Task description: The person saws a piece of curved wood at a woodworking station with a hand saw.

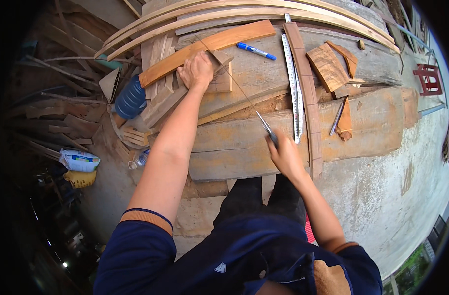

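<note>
A handsaw (262, 121) is gripped by its dark handle in my right hand (286, 155), fingers closed round it. Its thin blade, seen nearly edge-on, slants up and left across the end of a small wooden piece (225, 63). My left hand (196, 70) bears down on that piece with bent fingers, just left of the blade; its underside is hidden. Below the piece sits a pale wood block (220, 84). A curved orange-brown board (209, 43) lies just beyond my left hand. Whether the teeth are in the wood, I cannot tell.
On the weathered plank bench (244, 142) lie a blue marker (256, 51), a steel ruler (293, 88), a long brown strip (305, 88), a wood block (328, 68) and a pen (337, 118). Long curved strips (254, 12) span the back. A blue water jug (130, 98) stands left.
</note>
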A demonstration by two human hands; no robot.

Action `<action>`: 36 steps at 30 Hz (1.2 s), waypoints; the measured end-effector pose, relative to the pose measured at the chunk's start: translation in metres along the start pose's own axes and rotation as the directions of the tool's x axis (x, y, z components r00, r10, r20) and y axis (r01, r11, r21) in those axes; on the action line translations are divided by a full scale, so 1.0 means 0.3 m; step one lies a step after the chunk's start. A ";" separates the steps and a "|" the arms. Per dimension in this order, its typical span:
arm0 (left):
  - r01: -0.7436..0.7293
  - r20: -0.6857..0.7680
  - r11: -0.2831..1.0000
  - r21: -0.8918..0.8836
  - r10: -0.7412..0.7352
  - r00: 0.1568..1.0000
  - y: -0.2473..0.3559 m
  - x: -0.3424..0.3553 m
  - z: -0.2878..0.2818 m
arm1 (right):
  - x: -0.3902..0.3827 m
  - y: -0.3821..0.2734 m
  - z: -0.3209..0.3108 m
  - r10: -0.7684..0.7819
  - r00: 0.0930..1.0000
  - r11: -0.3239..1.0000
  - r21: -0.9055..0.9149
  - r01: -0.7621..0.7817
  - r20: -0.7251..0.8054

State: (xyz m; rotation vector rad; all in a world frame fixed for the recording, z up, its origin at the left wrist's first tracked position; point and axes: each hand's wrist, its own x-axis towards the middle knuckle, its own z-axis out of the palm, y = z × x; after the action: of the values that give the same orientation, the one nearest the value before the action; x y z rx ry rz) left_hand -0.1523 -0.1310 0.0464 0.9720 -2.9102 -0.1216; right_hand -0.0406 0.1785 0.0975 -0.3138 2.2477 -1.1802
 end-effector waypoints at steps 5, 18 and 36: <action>-0.005 -0.023 1.000 -0.016 0.004 1.000 0.001 -0.001 0.004 | -0.045 0.018 -0.024 -0.010 0.999 0.999 -0.039 0.009 -0.036; -0.156 0.003 0.987 0.027 0.156 0.988 -0.027 -0.056 0.009 | 0.210 -0.073 0.147 -0.022 0.999 0.999 0.026 0.023 -0.048; 0.071 0.059 0.995 0.072 -0.075 0.995 0.029 -0.044 -0.004 | 0.215 -0.009 0.040 -0.088 0.996 0.996 -0.033 0.089 0.030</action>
State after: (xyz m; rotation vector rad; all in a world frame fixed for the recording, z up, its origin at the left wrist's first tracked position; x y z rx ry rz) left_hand -0.1470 -0.1161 0.0478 1.1056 -2.9534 -0.0549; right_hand -0.0858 0.1398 0.0698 -0.4449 2.2518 -1.1754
